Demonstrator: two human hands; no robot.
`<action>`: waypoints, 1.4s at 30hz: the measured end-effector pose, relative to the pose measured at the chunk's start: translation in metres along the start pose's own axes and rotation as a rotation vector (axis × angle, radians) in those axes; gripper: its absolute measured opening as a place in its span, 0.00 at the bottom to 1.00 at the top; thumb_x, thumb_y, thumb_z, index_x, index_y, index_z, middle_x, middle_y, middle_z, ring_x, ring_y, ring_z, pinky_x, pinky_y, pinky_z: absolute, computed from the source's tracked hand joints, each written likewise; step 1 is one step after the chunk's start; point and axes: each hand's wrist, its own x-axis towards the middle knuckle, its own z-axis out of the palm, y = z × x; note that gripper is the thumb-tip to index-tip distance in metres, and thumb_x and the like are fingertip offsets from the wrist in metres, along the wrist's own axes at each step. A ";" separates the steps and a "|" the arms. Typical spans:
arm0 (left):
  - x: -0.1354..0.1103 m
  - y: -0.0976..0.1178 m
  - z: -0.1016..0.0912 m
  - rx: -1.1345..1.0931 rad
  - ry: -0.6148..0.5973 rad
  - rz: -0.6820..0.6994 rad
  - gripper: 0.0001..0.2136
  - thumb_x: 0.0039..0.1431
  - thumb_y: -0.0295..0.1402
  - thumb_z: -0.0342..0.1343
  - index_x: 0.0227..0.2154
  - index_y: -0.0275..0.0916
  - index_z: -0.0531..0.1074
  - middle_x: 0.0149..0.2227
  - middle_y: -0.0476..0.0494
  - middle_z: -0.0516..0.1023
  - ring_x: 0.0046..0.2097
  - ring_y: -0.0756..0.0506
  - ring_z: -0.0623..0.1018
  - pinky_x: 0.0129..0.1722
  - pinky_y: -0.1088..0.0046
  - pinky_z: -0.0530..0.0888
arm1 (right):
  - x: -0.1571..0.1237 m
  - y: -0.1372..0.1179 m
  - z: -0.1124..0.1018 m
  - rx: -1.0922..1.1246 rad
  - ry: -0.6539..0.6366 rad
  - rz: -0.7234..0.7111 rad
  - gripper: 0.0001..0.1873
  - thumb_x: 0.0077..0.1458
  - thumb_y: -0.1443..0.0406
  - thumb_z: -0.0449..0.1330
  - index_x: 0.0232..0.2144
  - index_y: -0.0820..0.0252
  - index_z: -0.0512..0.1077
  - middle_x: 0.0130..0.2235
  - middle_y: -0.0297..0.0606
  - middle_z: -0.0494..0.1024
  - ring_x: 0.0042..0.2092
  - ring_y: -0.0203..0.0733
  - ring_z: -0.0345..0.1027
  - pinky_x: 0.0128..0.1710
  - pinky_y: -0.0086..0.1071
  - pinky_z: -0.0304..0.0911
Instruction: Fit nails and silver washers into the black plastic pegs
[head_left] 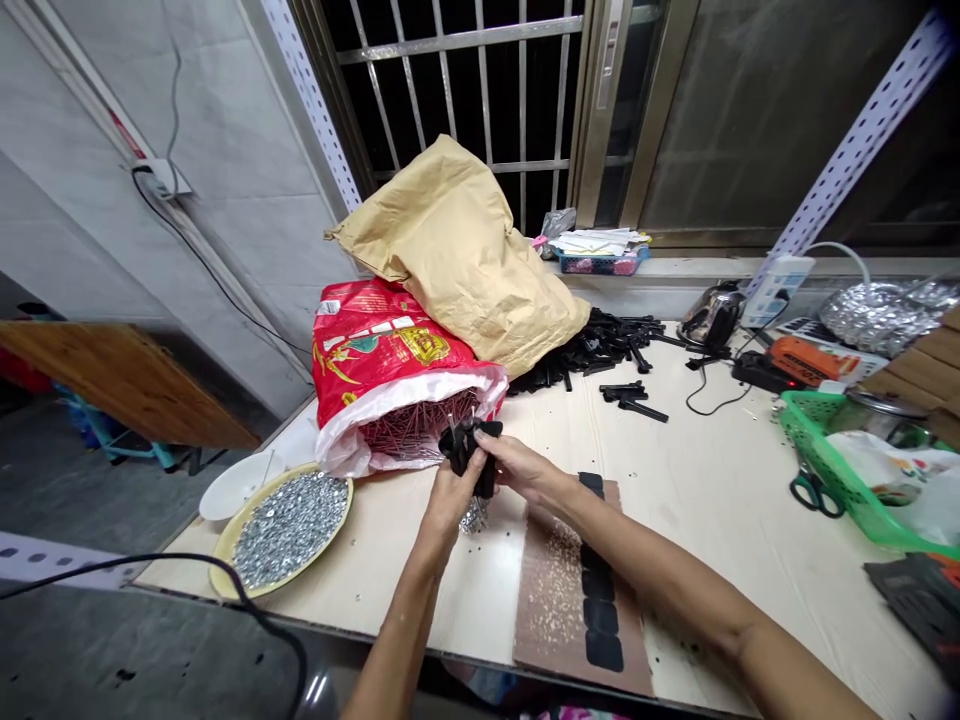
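Note:
Both hands meet over the table, in front of an open red bag (375, 330) full of long reddish-brown screws (409, 425). My left hand (456, 488) is closed around a bundle of black plastic pieces (486, 480), with metal shafts poking out above and silvery washers or heads (474, 516) showing below. My right hand (517, 465) pinches the same black pieces from the right side. Their exact shape is partly hidden by the fingers. To the left sits a yellow dish (341, 510) heaped with small silver washers (289, 530).
A white bowl (225, 490) stands beside the dish. A brown board (544, 640) with a row of black pads (600, 615) lies near the front edge. Behind are a tan paper sack (465, 250) and piled black parts (600, 345). Scissors (816, 492) and a green basket (806, 425) are right.

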 end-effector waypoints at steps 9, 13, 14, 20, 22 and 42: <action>0.005 0.013 0.006 -0.018 -0.027 0.033 0.22 0.39 0.39 0.68 0.38 0.34 0.75 0.38 0.40 0.79 0.42 0.43 0.76 0.42 0.69 0.71 | -0.011 -0.019 -0.013 -0.352 0.137 -0.446 0.15 0.54 0.55 0.58 0.35 0.62 0.68 0.31 0.33 0.71 0.32 0.35 0.65 0.33 0.29 0.64; 0.015 0.013 0.016 0.019 0.039 0.047 0.24 0.36 0.40 0.68 0.39 0.35 0.75 0.38 0.40 0.79 0.45 0.40 0.75 0.44 0.66 0.71 | -0.013 -0.021 -0.019 -0.582 0.109 -0.632 0.18 0.59 0.59 0.53 0.50 0.59 0.63 0.49 0.40 0.69 0.53 0.42 0.61 0.55 0.38 0.56; 0.017 0.013 0.019 0.014 0.051 0.059 0.24 0.36 0.40 0.67 0.39 0.36 0.74 0.39 0.40 0.79 0.45 0.40 0.75 0.44 0.65 0.71 | -0.012 -0.021 -0.021 -0.585 0.095 -0.652 0.20 0.59 0.58 0.54 0.51 0.58 0.62 0.52 0.41 0.68 0.55 0.42 0.58 0.57 0.39 0.54; 0.028 0.008 0.030 0.139 0.033 0.158 0.17 0.39 0.36 0.65 0.35 0.37 0.74 0.32 0.44 0.78 0.38 0.42 0.76 0.39 0.68 0.72 | 0.002 -0.018 -0.033 -0.287 0.201 -0.413 0.18 0.57 0.54 0.52 0.44 0.61 0.65 0.39 0.38 0.72 0.44 0.42 0.66 0.47 0.38 0.65; 0.029 0.006 0.033 0.173 0.003 0.152 0.15 0.39 0.35 0.64 0.33 0.36 0.74 0.29 0.45 0.77 0.37 0.43 0.76 0.38 0.68 0.71 | 0.005 -0.015 -0.035 -0.299 0.245 -0.451 0.17 0.56 0.55 0.54 0.43 0.60 0.66 0.40 0.38 0.71 0.46 0.42 0.65 0.50 0.39 0.62; 0.044 -0.002 0.048 0.054 0.295 0.441 0.21 0.41 0.42 0.66 0.39 0.36 0.75 0.41 0.39 0.79 0.43 0.40 0.77 0.46 0.61 0.72 | -0.045 -0.033 -0.033 -0.526 0.085 -0.482 0.44 0.56 0.43 0.48 0.66 0.47 0.34 0.67 0.37 0.23 0.67 0.51 0.34 0.64 0.46 0.39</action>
